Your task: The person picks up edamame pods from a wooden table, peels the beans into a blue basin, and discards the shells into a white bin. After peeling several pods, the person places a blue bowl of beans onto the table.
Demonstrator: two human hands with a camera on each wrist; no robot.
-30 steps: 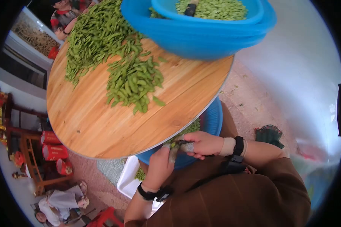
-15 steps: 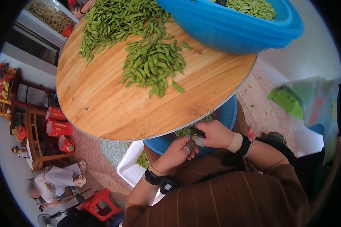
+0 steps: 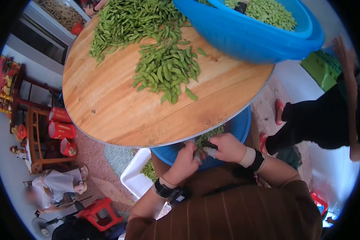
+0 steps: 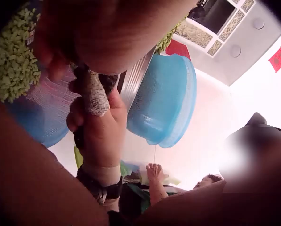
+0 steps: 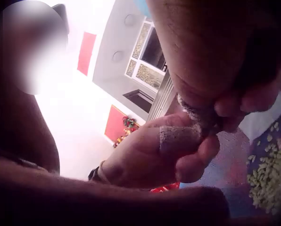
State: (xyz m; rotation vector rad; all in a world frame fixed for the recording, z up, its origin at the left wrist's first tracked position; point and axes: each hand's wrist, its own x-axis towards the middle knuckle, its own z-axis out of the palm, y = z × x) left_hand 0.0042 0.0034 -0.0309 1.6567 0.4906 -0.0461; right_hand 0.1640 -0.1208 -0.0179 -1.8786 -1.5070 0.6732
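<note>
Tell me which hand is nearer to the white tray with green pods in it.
Left. In the head view, the left hand is to the right of the white tray, apart from it; the right hand is farther right, beyond the left one.

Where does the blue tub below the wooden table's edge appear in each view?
Head: blue tub just below centre, partly hidden by the table.
Left wrist: at the left edge, green beans in it.
Right wrist: lower right, beans showing again.
Shared landmark: left hand and right hand, close together.
</note>
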